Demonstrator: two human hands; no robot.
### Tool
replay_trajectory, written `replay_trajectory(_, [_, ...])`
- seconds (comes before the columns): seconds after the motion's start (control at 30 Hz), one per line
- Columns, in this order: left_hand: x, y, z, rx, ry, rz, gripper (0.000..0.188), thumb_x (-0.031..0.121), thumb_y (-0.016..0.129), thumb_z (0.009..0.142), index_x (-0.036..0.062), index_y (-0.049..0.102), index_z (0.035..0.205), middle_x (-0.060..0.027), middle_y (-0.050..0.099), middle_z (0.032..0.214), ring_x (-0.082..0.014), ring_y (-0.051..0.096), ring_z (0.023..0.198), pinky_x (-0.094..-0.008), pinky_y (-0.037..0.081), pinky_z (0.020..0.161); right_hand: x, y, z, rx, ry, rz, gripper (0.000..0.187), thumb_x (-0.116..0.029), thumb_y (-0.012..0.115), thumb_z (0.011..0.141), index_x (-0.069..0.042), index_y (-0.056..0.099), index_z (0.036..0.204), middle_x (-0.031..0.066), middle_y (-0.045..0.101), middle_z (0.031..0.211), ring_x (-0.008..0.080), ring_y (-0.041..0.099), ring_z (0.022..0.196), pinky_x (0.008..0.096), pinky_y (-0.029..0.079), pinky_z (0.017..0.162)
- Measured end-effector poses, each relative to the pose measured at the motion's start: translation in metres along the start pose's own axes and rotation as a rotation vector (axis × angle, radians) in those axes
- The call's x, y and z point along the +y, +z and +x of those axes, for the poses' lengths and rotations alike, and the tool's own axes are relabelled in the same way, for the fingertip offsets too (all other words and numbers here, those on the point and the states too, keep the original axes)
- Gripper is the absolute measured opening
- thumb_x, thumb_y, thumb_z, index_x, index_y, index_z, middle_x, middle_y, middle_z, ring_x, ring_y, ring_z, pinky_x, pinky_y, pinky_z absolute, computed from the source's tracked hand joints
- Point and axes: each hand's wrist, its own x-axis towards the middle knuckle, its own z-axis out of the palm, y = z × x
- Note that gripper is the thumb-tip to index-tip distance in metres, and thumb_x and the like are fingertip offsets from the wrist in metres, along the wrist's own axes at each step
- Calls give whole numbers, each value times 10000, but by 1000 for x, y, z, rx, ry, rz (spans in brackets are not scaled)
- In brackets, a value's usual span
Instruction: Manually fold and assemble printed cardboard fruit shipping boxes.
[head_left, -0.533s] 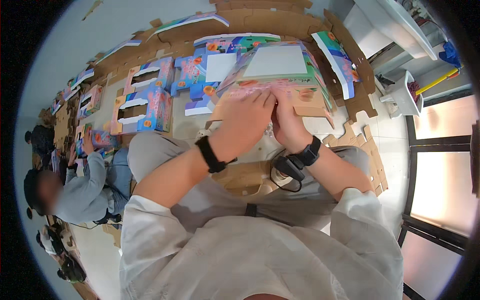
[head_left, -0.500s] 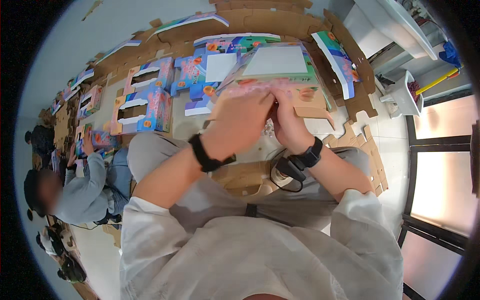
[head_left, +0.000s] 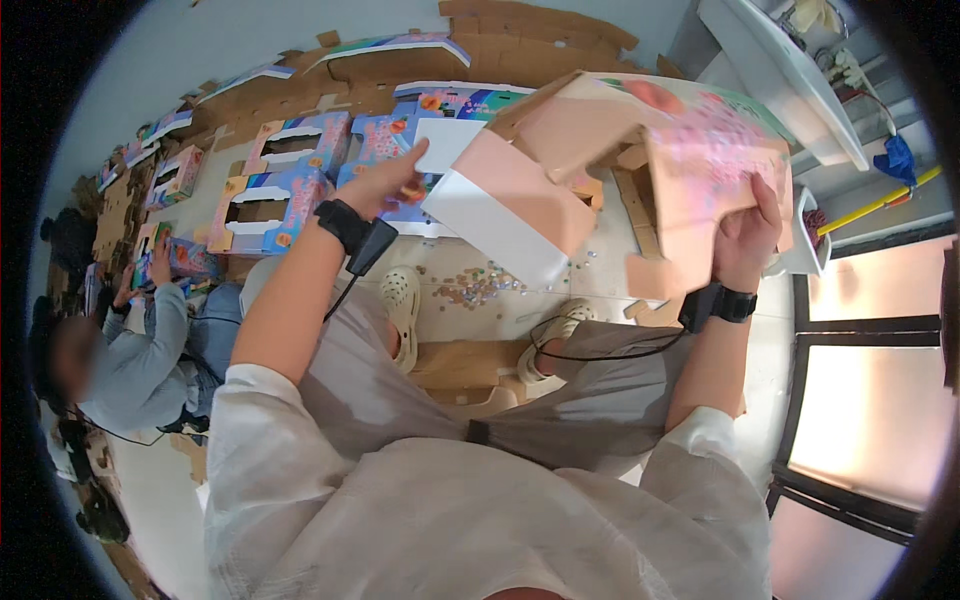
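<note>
A pink carton blank (head_left: 690, 180) with printed peaches and cut-out flaps is held up in front of me at the right, partly folded and tilted. My right hand (head_left: 748, 232) grips its lower right edge, thumb lying on the printed face. A white-and-pink flap (head_left: 520, 215) of it slants down toward the floor in the middle. To the left, my left hand (head_left: 385, 185) is raised with fingers apart and nothing in them, close to the carton's white corner. Behind that hand lies a blue printed carton (head_left: 380, 140).
Blue and peach folded cartons (head_left: 265, 215) stand on the floor at left. Small round scraps (head_left: 485, 285) are scattered before my shoes. Brown cardboard (head_left: 500, 40) lines the wall. A co-worker (head_left: 150, 340) sits at left handling cartons. A white basin (head_left: 785, 75) is at right.
My hands were together over the carton at the centre; now they are apart, left hand to the left, right hand to the right. The carton is lifted, turned and shifted right.
</note>
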Motion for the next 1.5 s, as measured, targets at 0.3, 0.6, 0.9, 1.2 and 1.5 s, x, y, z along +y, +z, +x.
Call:
replay_trajectory(0.3, [-34, 62, 20, -83, -175, 110, 1287, 990, 320, 841, -57, 355, 1589, -264, 474, 1575, -418, 514, 1361, -637, 326, 1159, -24, -97, 56, -556, 68, 265, 404, -239, 420, 1117, -2, 536, 1423, 161, 698, 1331, 138, 500, 431, 223, 359, 359])
replay_trajectory(0.6, [-62, 67, 23, -431, -432, 30, 1397, 1026, 192, 806, -107, 247, 1621, -300, 482, 1570, -459, 503, 1424, -608, 257, 1202, -19, -111, 50, -342, -65, 195, 443, -293, 436, 1108, 2, 539, 1422, 165, 697, 1316, 154, 526, 524, 247, 395, 436])
replay_trajectory(0.9, [-119, 110, 10, -701, -510, 345, 1248, 972, 196, 869, 31, 147, 1686, -311, 373, 1638, -410, 462, 1483, -643, 331, 1165, -19, -120, 35, -243, -117, 91, 486, -347, 452, 1099, 5, 541, 1421, 168, 696, 1300, 170, 552, 617, 270, 431, 513])
replay_trajectory(1.2, [-134, 181, -34, -1107, -388, -349, 960, 811, 333, 1006, 0, 537, 1479, -156, 647, 1406, -274, 621, 1263, -467, 442, 1139, -20, -125, 29, -168, -146, 0, 532, -401, 468, 1091, 9, 544, 1420, 172, 695, 1284, 186, 578, 710, 294, 468, 590])
replay_trajectory(1.5, [-99, 175, -44, -806, -225, -588, 628, 676, 494, 1041, 109, 660, 1257, -39, 742, 1153, -186, 698, 1086, -400, 561, 978, -18, -125, 35, -118, -152, -74, 580, -455, 484, 1082, 12, 547, 1419, 175, 694, 1268, 202, 604, 804, 318, 504, 667])
